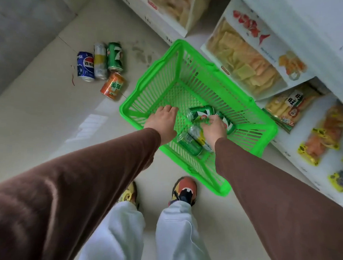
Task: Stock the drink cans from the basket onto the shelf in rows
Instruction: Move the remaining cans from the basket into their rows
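Note:
A green plastic basket (pixel 188 58) stands on the floor in front of me. Several cans lie in its near corner: a green can (pixel 201 112), a second green can (pixel 190 147), a silver-and-yellow can (pixel 198 137) and another green one (pixel 228 124) partly under my right hand. My right hand (pixel 214 128) reaches into the basket and its fingers curl over the upper green can. My left hand (pixel 163 121) hangs inside the basket with curled fingers and holds nothing I can see. Both arms wear brown sleeves.
Several cans lie on the floor to the left: a blue Pepsi can (pixel 85 66), a silver-yellow can (pixel 100 61), a green can (pixel 115 57) and an orange can (pixel 113 86). White shelves (pixel 325 38) with snack packets run along the right. My shoes (pixel 184 190) stand near the basket.

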### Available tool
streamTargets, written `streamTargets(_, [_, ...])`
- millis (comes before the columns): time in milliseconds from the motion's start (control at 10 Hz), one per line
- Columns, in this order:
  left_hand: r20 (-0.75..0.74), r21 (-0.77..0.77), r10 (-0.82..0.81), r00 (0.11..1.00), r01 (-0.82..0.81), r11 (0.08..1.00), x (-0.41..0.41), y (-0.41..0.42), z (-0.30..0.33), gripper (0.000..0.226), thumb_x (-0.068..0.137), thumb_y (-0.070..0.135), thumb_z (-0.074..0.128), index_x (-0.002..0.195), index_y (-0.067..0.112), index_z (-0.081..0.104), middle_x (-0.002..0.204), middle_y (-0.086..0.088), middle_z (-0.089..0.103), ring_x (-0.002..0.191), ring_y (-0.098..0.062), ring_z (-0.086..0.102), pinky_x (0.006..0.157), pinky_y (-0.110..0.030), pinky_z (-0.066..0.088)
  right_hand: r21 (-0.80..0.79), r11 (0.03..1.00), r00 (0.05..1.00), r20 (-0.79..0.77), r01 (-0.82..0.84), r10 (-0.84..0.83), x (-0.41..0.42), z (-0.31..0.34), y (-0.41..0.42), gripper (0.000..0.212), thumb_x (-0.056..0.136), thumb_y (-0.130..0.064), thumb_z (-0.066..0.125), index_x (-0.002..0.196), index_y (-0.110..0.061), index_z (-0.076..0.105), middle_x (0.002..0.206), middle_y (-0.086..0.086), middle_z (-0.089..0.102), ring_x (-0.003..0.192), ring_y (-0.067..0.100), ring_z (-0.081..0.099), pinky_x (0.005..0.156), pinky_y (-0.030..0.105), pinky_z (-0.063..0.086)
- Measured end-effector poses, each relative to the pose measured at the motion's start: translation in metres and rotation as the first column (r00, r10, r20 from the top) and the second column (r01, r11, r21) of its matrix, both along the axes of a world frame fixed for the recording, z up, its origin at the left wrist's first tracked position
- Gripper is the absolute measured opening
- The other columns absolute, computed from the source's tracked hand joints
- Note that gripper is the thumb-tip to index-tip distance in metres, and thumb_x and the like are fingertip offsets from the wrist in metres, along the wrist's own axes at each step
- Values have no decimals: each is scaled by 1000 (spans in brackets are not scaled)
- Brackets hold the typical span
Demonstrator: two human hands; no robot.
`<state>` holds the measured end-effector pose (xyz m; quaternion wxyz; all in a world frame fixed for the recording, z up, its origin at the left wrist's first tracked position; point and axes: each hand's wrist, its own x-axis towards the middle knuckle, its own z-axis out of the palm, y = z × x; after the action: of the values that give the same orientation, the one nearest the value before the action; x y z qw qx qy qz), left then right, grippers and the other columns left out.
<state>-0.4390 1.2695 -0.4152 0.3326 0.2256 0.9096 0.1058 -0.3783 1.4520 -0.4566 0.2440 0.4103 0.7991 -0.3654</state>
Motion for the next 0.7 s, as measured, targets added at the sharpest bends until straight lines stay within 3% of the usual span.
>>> streamTargets(100, [-8,-10,-17,1000,17,1000,-10,7,-39,75,79,25,70,143,13,33,136,-10,45,124,-29,43,99,-46,46,-35,984,982,86,174,-170,-12,-46,3,28,99,-29,58,122,-13,57,113,8,60,100,27,60,82,36,49])
streamTargets(200, [3,-19,-11,1000,11,1000,-19,13,-70,74,79,25,69,143,13,34,137,-9,45,126,-29,43,100,-47,45,-181,902,915,183,391,-360,-22,-80,3,20,105,-31,45,94,-15,50,82,1,47,88,23,49,80,34,45])
streamTargets(300, [8,-14,-19,1000,19,1000,-26,18,-96,74,80,26,69,144,14,33,137,-8,44,126,-27,42,100,-45,46,-284,806,854,215,519,-474,-37,-101,1,17,109,-34,37,105,-21,47,83,-5,39,91,21,47,104,37,45])
streamTargets(400, [13,-5,-57,998,57,998,-35,20,-116,75,79,29,71,143,13,34,136,-9,45,126,-28,42,102,-46,44,-316,763,826,195,564,-530,-50,-125,3,52,106,-44,42,148,-13,42,108,1,47,102,20,45,112,44,43])
streamTargets(500, [3,-1,-60,998,60,998,-44,20,-128,76,79,31,72,143,13,35,135,-10,45,125,-30,43,102,-45,43,-369,700,787,187,611,-588,-59,-154,4,64,105,-47,43,155,-9,32,146,9,45,109,19,40,114,45,41])
streamTargets(600, [12,7,-36,999,36,999,-48,19,-129,75,81,29,70,145,13,33,139,-10,43,129,-29,41,103,-43,42,-393,673,771,189,627,-608,-64,-158,1,63,102,-46,51,152,-10,39,154,11,44,125,24,51,112,45,42])
streamTargets(700, [14,10,-31,999,31,999,-45,16,-116,75,81,30,70,145,13,33,139,-10,43,128,-29,41,103,-42,42,-268,677,723,144,685,-675,-59,-136,-12,44,87,-46,76,113,-14,61,109,4,63,101,27,61,93,37,51])
